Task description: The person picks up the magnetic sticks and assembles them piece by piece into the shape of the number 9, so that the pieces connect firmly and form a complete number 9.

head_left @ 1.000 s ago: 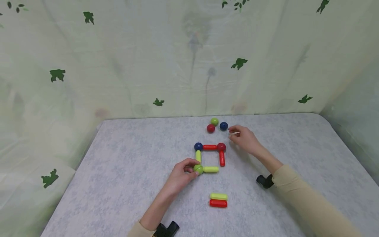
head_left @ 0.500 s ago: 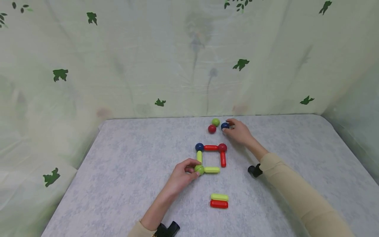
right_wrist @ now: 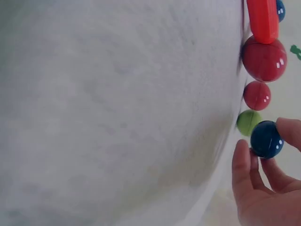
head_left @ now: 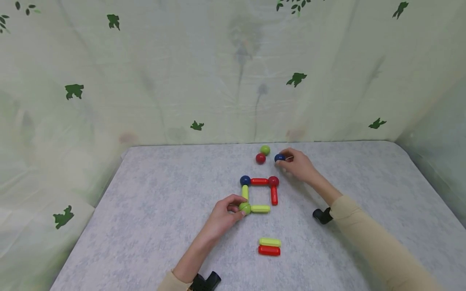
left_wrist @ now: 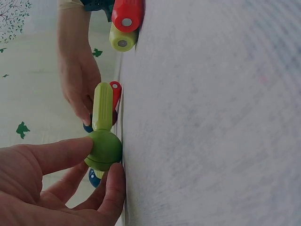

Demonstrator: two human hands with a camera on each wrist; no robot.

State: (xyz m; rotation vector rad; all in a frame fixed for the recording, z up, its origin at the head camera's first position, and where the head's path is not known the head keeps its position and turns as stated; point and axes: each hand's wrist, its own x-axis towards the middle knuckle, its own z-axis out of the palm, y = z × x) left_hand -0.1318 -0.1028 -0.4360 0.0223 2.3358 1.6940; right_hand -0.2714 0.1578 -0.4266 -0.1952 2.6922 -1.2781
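My left hand [head_left: 223, 214] pinches a green ball [left_wrist: 105, 149] at the near left corner of a frame of balls and rods. From that ball one yellow-green rod [head_left: 260, 209] points right and another [head_left: 245, 193] runs back to a blue ball [head_left: 245, 180]. A red rod [head_left: 259, 182] links the blue ball to a red ball [head_left: 273, 181], and a second red rod [head_left: 274, 196] comes forward from there. Behind the frame, my right hand [head_left: 296, 165] pinches a loose blue ball [right_wrist: 266, 139] between thumb and fingers.
Beside the right hand, a loose red ball [head_left: 260, 158] and a loose green ball [head_left: 265, 150] lie near the table's back edge. In front of the frame, a yellow-green rod [head_left: 270, 242] and a red rod [head_left: 269, 251] lie side by side. A patterned curtain [head_left: 164, 81] hangs behind the table.
The right hand has reached the loose blue ball, taken hold of it and drawn it slightly right and toward me, away from the other loose balls. The left hand keeps its hold.
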